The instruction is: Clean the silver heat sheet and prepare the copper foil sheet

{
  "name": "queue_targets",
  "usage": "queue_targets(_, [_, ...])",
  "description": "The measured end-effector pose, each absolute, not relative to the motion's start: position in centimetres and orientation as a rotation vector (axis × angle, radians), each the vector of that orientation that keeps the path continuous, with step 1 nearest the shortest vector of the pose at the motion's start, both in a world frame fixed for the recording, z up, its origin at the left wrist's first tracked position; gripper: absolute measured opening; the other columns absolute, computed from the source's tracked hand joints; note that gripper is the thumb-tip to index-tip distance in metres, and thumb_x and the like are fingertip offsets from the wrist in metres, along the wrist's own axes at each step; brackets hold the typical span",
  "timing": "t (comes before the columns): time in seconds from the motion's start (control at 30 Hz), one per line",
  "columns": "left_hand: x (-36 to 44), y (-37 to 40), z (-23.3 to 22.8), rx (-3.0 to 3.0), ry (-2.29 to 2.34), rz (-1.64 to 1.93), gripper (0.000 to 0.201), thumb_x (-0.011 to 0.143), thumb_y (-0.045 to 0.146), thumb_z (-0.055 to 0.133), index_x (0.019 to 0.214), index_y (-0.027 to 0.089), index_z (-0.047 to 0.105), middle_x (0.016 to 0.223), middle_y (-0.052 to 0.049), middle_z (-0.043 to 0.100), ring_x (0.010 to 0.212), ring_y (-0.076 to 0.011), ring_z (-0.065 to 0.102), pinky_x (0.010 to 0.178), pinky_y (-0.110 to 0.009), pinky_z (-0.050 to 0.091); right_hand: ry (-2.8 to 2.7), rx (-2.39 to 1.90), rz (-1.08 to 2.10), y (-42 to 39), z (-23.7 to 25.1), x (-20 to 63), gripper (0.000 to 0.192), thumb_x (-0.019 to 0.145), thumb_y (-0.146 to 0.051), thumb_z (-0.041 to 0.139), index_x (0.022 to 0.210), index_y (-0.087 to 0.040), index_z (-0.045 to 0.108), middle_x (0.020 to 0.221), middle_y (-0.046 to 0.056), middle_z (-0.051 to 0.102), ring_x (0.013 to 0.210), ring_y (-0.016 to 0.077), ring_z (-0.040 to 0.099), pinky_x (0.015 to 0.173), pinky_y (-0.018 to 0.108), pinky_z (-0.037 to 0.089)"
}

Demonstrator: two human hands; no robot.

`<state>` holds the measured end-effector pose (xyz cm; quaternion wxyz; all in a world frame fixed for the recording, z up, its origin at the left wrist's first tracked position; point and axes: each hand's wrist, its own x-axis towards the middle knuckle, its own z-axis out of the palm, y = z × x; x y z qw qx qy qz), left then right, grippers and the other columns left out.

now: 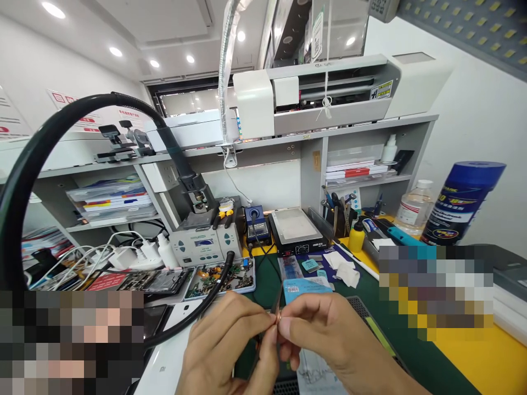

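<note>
My left hand (230, 340) and my right hand (325, 329) meet fingertip to fingertip low in the middle of the head view. A thin dark pointed tool (279, 296) sticks up from beside my left fingertips; the rest of it is hidden. Between my right thumb and forefinger is a tiny coppery piece (279, 316), too small to name. Both hands are closed in a pinch. Beneath and behind them lie a blue and white packet (307, 287) and a dark green mat (366, 280).
A tray of small circuit parts (222, 280) and a white device (164, 365) lie to the left. A black gooseneck hose (61, 112) arches there. Behind stand a grey control station (201, 247) and a hot plate (302, 227). A blue spray can (461, 203) stands right.
</note>
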<state>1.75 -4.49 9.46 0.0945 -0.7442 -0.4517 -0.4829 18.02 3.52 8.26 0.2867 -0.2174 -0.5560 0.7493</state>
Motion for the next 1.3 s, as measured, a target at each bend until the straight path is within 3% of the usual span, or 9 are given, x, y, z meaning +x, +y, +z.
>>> queue_targets(0.27, [1.5,-5.7,12.8,-2.437,-1.803,-1.224,0.020,0.084,0.008,0.060,0.082,0.026,0.070,0.072,0.007,0.068,0.060,-0.0065,0.060,0.052,-0.014,0.047,-1.584,-0.710,1.967,2.7,9.4,18.0,0.015,0.075,-0.025,0.075,0.075,-0.013,0.067,0.062,0.001,0.067,0.056,0.0100,0.056,0.056,0.021,0.045])
queue_targets(0.5, [2.9,-6.4,14.9,-2.212,-2.467,-0.859,0.015,0.080,0.025,0.060,0.070,0.024,0.071,0.067,0.003,0.069,0.053,-0.0115,0.057,0.046,-0.020,0.038,-1.711,-0.797,1.868,1.9,9.9,18.1,0.005,0.073,-0.018,0.071,0.076,-0.014,0.070,0.067,0.002,0.070,0.058,0.0110,0.056,0.057,0.021,0.042])
queue_targets(0.97, [3.0,-7.0,15.2,-2.123,-2.694,-0.842,0.021,0.080,0.035,0.057,0.068,0.024,0.072,0.066,0.002,0.069,0.057,-0.0127,0.058,0.048,-0.020,0.035,-1.767,-0.808,1.803,1.2,9.5,17.6,0.015,0.074,-0.028,0.069,0.077,-0.014,0.071,0.067,0.004,0.068,0.059,0.0144,0.056,0.056,0.025,0.043])
queue_targets(1.3, [4.2,-7.6,15.4,-2.010,-2.662,-0.932,0.022,0.079,0.032,0.055,0.063,0.022,0.067,0.061,0.002,0.066,0.055,-0.0130,0.057,0.049,-0.022,0.035,-1.734,-0.799,1.792,0.8,9.6,17.3,0.008,0.073,-0.024,0.066,0.074,-0.016,0.067,0.065,0.002,0.068,0.057,0.0128,0.055,0.055,0.024,0.043])
